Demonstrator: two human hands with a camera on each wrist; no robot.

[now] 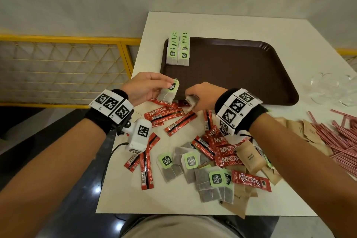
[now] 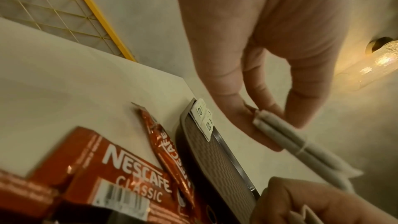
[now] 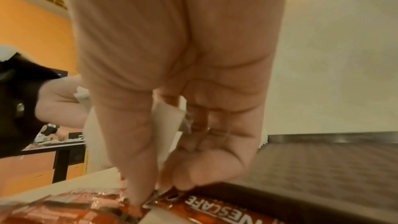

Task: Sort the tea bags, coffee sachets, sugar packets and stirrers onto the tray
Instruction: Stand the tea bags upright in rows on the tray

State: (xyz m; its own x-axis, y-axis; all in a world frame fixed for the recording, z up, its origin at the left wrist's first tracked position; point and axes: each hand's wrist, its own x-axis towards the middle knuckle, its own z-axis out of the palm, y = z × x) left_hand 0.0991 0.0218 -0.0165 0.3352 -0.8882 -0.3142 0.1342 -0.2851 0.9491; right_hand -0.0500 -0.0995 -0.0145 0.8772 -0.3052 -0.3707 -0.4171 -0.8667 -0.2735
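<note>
My left hand (image 1: 164,88) pinches a tea bag (image 1: 169,92) with a green tag, just above the near-left corner of the brown tray (image 1: 241,67). In the left wrist view the same tea bag (image 2: 284,135) hangs edge-on between thumb and fingers. My right hand (image 1: 190,97) grips another tea bag (image 1: 192,101) low over red coffee sachets (image 1: 164,115) at the tray's near edge. Its fingertips (image 3: 137,198) reach down to a sachet (image 3: 215,210). Two rows of tea bags (image 1: 178,50) lie on the tray's far-left part.
Loose tea bags (image 1: 190,162), more red sachets (image 1: 228,152) and brown sugar packets (image 1: 251,158) are heaped on the white table (image 1: 125,189) near me. Red stirrers (image 1: 343,141) lie at the right edge, clear glassware (image 1: 328,89) behind them. A yellow railing (image 1: 67,56) runs left of the table.
</note>
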